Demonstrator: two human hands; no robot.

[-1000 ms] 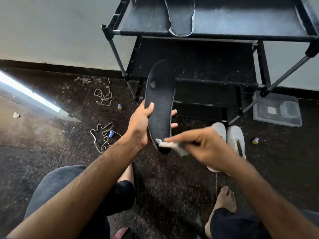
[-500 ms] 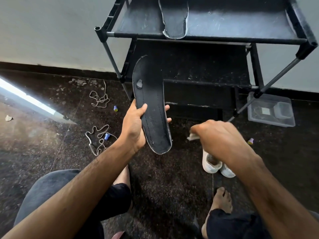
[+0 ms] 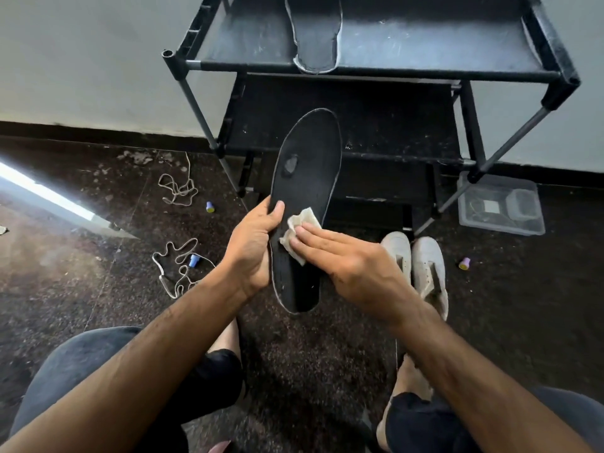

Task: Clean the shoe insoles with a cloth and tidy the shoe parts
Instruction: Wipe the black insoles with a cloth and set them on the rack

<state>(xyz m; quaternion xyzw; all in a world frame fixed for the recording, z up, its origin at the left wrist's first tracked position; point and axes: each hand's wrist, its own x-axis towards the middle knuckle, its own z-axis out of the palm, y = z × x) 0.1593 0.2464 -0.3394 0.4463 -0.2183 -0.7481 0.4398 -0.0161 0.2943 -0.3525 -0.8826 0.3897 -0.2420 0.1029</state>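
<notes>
Up close, black insole (image 3: 305, 191), worn grey patch (image 3: 290, 165)

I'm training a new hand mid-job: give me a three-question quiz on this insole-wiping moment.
1. True or false: the right hand presses the cloth onto the held insole with straight fingers.
2. Where does the second insole lie? A) on the floor B) on the rack's top shelf C) in the clear plastic box
3. Fill in: the left hand grips the held insole along its ____ edge.

Key: 1 true; 2 B; 3 left.
</notes>
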